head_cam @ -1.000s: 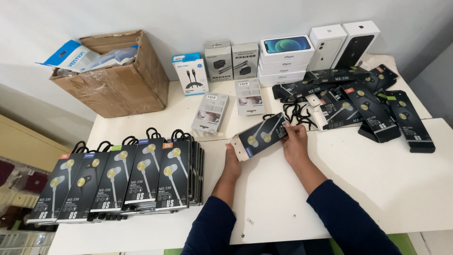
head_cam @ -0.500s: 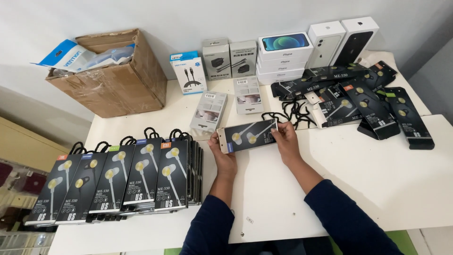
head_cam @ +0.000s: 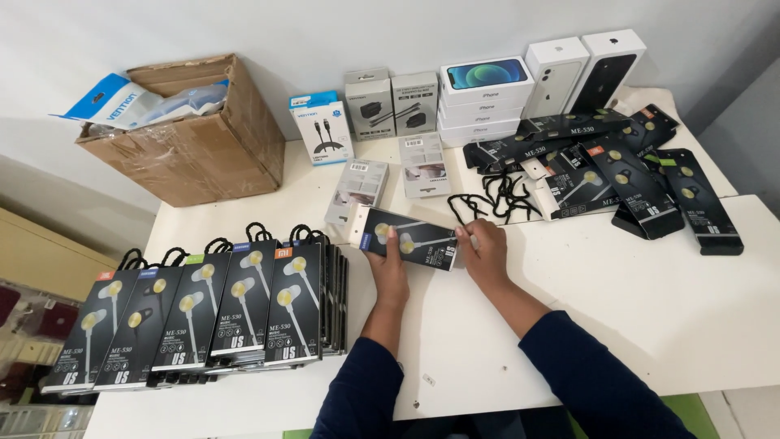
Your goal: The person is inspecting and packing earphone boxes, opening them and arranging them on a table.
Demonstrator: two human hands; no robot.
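My left hand (head_cam: 388, 268) and my right hand (head_cam: 483, 254) both hold one flat black earphone box (head_cam: 410, 237) with gold earbuds pictured on it, lying sideways just above the white table (head_cam: 650, 317). The left hand grips its lower left part, the right hand its right end. A row of matching black earphone boxes (head_cam: 211, 313) with black cord loops lies overlapped to the left of my left hand. Loose black cord loops (head_cam: 491, 197) lie just beyond the held box.
A pile of more black earphone boxes (head_cam: 634, 167) lies at the right back. White phone boxes (head_cam: 487, 97), small charger boxes (head_cam: 390, 102) and a cable box (head_cam: 321, 128) stand along the wall. An open cardboard carton (head_cam: 195, 134) sits at the back left.
Both hands have carried the held earphone box leftward and nearer to the row of boxes; it has turned from tilted to nearly flat.
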